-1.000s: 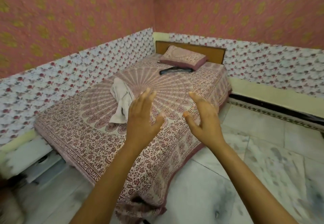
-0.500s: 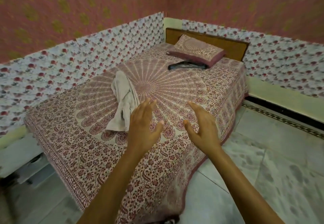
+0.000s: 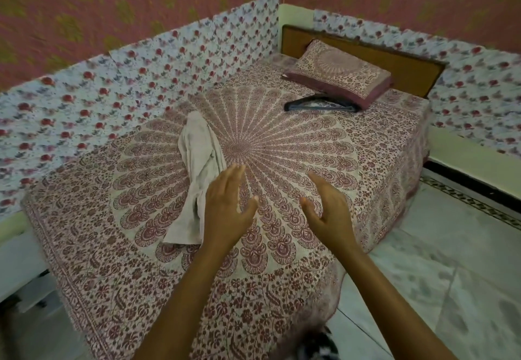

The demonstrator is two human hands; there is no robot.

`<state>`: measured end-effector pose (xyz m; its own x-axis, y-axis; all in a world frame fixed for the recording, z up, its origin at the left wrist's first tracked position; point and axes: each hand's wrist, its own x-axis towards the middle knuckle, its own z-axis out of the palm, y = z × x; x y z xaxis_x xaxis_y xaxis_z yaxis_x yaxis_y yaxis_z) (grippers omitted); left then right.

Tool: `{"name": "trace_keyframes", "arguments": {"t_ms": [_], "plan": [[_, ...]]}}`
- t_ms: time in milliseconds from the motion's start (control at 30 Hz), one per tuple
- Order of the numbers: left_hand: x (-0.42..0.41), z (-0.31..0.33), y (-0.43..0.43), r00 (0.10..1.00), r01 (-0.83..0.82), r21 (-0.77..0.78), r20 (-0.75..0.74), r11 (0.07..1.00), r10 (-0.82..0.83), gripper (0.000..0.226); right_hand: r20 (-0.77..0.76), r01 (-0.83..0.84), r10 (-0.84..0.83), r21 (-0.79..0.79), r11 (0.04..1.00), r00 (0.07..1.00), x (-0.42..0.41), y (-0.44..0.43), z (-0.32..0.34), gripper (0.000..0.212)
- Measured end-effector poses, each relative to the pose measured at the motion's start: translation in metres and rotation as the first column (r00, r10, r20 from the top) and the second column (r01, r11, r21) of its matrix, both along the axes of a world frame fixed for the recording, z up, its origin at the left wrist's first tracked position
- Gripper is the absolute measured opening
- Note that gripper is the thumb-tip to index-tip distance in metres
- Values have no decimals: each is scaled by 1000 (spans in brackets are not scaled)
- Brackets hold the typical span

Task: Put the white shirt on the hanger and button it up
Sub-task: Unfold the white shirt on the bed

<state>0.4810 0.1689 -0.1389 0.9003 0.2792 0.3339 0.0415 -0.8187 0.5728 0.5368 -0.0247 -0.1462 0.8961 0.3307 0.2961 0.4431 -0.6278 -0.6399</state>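
Since the earlier frame, we have moved closer to the bed (image 3: 380, 179): the crumpled white shirt (image 3: 198, 162) lies left of its centre, its lower edge partly hidden behind our left hand (image 3: 225, 213). Both the left hand and right hand (image 3: 328, 213) hover spread and empty. We see the dark hanger (image 3: 320, 105) well apart, against the pillow (image 3: 338, 76), its hook indistinct.

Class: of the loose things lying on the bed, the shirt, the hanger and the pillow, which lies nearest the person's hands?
The white shirt: it lies crumpled beside the left hand, while the hanger and pillow lie at the far end.
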Motion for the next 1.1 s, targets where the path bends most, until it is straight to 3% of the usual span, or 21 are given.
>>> {"name": "trace_keyframes", "arguments": {"t_ms": [167, 533, 767, 933, 1100], "plan": [[61, -17, 12, 995, -99, 16, -26, 995, 99, 63, -2, -66, 66, -13, 998, 998, 75, 29, -15, 46], [173, -40, 36, 942, -295, 39, -158, 955, 297, 62, -129, -276, 268, -48, 960, 955, 231, 65, -36, 50], [188, -48, 85, 905, -376, 68, -188, 924, 382, 59, -164, -385, 373, -49, 922, 913, 262, 121, -48, 58], [196, -57, 127, 881, -436, 31, -188, 899, 434, 60, -186, -444, 423, -91, 891, 887, 275, 164, -52, 49], [218, -81, 175, 877, -424, 31, -235, 905, 419, 59, -187, -459, 433, -124, 880, 882, 298, 211, -72, 64]]}}
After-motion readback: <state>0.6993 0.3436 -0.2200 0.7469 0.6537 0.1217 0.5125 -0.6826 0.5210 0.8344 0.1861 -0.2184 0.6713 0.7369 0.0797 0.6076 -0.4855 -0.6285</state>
